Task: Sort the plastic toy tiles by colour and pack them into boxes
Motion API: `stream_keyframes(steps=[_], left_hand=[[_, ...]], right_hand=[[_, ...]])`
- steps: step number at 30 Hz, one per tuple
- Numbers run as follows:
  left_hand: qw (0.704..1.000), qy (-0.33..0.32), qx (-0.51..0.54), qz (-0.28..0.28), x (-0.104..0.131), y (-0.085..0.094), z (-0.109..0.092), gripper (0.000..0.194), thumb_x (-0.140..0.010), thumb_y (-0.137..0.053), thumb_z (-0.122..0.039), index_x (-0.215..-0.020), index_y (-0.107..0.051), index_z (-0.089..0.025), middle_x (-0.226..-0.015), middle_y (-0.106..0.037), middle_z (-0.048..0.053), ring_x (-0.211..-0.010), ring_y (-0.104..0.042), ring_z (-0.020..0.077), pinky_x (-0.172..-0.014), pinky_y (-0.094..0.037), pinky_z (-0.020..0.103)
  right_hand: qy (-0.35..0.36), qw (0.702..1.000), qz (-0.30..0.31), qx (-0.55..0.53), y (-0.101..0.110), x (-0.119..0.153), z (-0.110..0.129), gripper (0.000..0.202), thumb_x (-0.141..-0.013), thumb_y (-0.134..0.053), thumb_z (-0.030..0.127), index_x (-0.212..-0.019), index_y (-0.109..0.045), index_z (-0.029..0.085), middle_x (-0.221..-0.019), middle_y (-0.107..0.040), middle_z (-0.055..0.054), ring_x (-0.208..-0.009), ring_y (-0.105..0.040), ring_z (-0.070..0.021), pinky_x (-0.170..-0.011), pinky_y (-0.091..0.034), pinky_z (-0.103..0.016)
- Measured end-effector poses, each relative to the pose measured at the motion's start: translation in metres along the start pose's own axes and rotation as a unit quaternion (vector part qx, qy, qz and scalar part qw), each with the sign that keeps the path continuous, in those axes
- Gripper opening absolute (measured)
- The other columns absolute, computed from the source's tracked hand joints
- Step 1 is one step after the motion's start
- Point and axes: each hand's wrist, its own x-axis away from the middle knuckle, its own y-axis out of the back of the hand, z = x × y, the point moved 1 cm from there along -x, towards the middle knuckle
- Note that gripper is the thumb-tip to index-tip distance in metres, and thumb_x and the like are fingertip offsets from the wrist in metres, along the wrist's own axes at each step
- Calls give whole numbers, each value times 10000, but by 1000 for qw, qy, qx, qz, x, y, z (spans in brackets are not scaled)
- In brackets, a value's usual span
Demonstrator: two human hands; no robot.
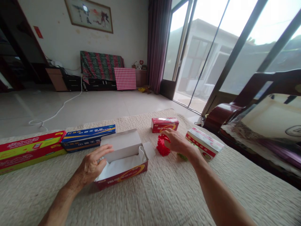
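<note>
An open red box (124,176) with white lining inside lies on the cream quilted cover. My left hand (95,163) is at its left end, thumb and fingers apart at the rim. To the right of the box, my right hand (175,141) reaches over a bright red bumpy object (162,148), its fingers curled on the top of it. Something green (182,156) shows partly under my right wrist. Behind the red object sits a small closed red box (165,125). A white and red box (205,143) stands just right of my right hand.
At the left lie a blue box (88,137) and red-green boxes (33,150) in a row. A dark wooden armchair (225,116) with a cushion stands at the right. Beyond the cover, a white cable (63,105) runs over the tiled floor.
</note>
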Motion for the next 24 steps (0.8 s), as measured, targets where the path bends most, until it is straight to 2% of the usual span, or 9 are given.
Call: stream_keyframes(steps=[3, 6, 10, 15, 17, 21, 24], left_hand=[[1000, 1, 1, 3, -1, 1, -1, 391, -766, -448, -198, -1033, -732, -221, -1225, -690, 24, -1156, -636, 209, -1059, -468, 309], [1000, 2, 6, 4, -1, 1, -2, 385, -770, -447, -201, -1032, -728, -212, -1225, -690, 30, -1155, -637, 206, -1059, -469, 308], [1000, 9, 12, 6, -2, 2, -3, 384, -766, -444, -199, -1024, -729, -198, -1216, -694, 43, -1146, -641, 207, -1049, -478, 314], [1000, 20, 16, 16, -2, 3, -5, 393, -768, -442, -190, -1043, -722, -204, -1237, -682, 39, -1175, -622, 210, -1081, -448, 338], [999, 21, 17, 19, -2, 3, -6, 393, -773, -440, -187, -1048, -720, -202, -1246, -677, 40, -1183, -617, 207, -1090, -437, 335], [999, 23, 17, 19, -2, 3, -5, 388, -770, -444, -199, -1040, -723, -214, -1242, -681, 28, -1172, -624, 208, -1084, -442, 324], [1000, 17, 15, 17, -2, 3, -5, 386, -768, -446, -205, -1035, -724, -217, -1236, -684, 23, -1162, -631, 208, -1072, -454, 313]], right_hand=[[19, 998, 53, -32, 6, 22, 17, 208, -760, -532, 162, -939, -632, 194, -953, -651, -86, -834, -569, -192, -730, -414, -315], [54, 990, 117, -61, 2, 42, 39, 196, -721, -535, 131, -872, -633, 208, -880, -648, -58, -789, -570, -176, -687, -415, -300], [106, 974, 152, -127, -11, 58, 68, 247, -691, -550, 99, -885, -651, 213, -910, -644, -47, -785, -586, -165, -679, -444, -288], [156, 958, 147, -191, -15, 67, 95, 369, -686, -544, 65, -997, -645, 237, -1083, -646, -57, -954, -609, -205, -788, -484, -314], [158, 959, 156, -175, -15, 68, 95, 323, -696, -535, 65, -957, -637, 227, -1090, -641, -67, -957, -608, -208, -797, -485, -321], [86, 978, 167, -90, -23, 66, 76, 257, -724, -515, 63, -917, -622, 195, -974, -632, -85, -865, -607, -200, -747, -474, -326], [71, 980, 173, -71, -33, 63, 63, 233, -728, -531, 75, -914, -623, 182, -979, -626, -91, -864, -599, -195, -748, -459, -316]])
